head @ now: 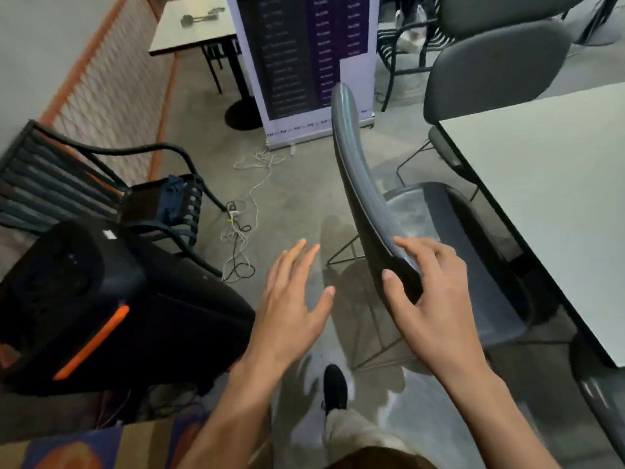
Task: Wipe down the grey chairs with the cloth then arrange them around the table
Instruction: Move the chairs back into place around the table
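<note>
A grey chair (358, 170) stands in front of me, its seat tucked partly under the white table (554, 198) on the right. My right hand (436, 299) grips the near end of the chair's backrest, fingers over the top edge and thumb on the outer face. My left hand (291, 299) hovers to the left of the backrest with fingers spread, holding nothing. No cloth is in view. A second grey chair (497, 66) stands at the table's far side, and the edge of a third (605, 401) shows at the lower right.
A large black speaker with orange trim (101, 306) lies at the left, beside a dark slatted metal chair (67, 184). Loose cables (243, 211) trail over the concrete floor. A banner stand (304, 62) and another table (192, 25) are behind. My shoe (334, 387) is below.
</note>
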